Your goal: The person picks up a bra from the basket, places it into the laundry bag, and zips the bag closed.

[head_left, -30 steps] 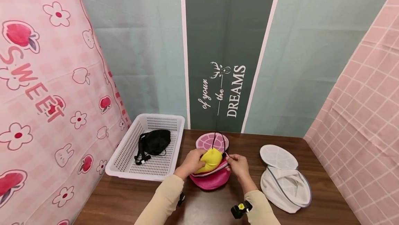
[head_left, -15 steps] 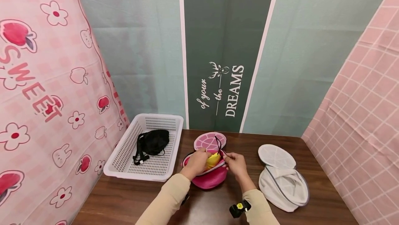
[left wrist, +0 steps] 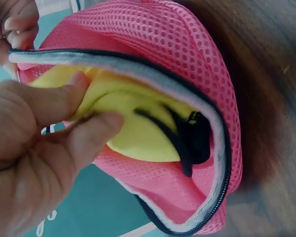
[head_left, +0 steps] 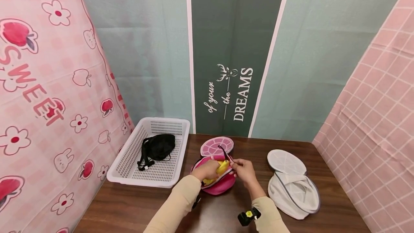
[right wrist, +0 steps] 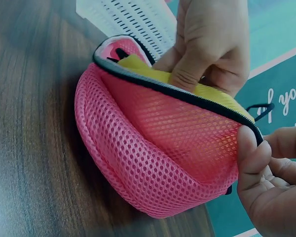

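A pink mesh laundry bag (right wrist: pixel 138 158) stands unzipped on the table, its round patterned lid (head_left: pixel 216 146) folded back. Inside its mouth lies a yellow bra (left wrist: pixel 143 140) with moulded cups and black straps. My left hand (head_left: pixel 208 171) reaches into the opening and pinches the yellow fabric between thumb and fingers. At the bag's right side, my right hand (head_left: pixel 244 170) pinches the zipped rim between thumb and forefinger, holding it up. One black strap loop (head_left: pixel 224 153) pokes out above the rim. The lower part of the bra is hidden by the bag's wall.
To the left, a white perforated basket (head_left: pixel 139 181) holds a black strapped garment (head_left: pixel 160 147). A white mesh bag (head_left: pixel 289 195) with its lid open lies on the right of the wooden table (head_left: pixel 129 208). Curtains rise behind the table and at both sides.
The yellow bra has gone from above the pink bag down into its opening, with my left hand following it right and inward. My right hand keeps its hold on the rim.
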A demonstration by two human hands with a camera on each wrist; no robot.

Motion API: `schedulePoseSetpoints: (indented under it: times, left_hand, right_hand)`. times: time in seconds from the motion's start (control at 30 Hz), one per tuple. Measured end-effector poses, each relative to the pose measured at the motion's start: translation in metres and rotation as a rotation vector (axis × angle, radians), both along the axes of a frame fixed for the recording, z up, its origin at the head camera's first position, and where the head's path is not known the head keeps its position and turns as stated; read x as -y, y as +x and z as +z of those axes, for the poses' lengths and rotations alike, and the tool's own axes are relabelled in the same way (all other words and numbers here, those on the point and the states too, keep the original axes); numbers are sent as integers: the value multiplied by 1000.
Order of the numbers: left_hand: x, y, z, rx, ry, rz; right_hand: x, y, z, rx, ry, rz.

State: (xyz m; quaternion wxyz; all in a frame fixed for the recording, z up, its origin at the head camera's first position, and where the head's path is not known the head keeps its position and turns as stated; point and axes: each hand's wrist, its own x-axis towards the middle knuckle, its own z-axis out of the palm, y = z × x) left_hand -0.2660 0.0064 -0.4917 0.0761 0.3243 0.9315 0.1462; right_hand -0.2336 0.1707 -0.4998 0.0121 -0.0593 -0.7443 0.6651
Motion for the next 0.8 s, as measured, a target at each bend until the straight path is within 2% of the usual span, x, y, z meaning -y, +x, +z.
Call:
schedulePoseSetpoints:
  times: [0.03, 0.13, 0.27, 0.33, 0.5, 0.63, 0.8]
  left_hand:
    - [0, 0, 0, 37, -11, 0]
    - [0, -1, -4, 85, 1, 22]
    - [1, -3, -10, 101, 107, 81]
    - [3, -3, -11, 114, 165, 89]
    - [11, 2, -9, 125, 314, 43]
    - [16, 7, -6, 132, 394, 34]
    - [15, 9, -7, 48, 427, -28]
  right_hand:
    - [0, 0, -1, 6, -1, 2]
    - [-1, 1, -1, 12, -4, 5]
    - [-2, 1, -3, 8, -5, 8]
    - [-2, 1, -4, 1, -1, 14]
    - [-3, 0, -6, 4, -19, 2]
    - [-4, -1, -8, 11, -39, -6]
    - [-5, -2, -8, 7, -39, -9]
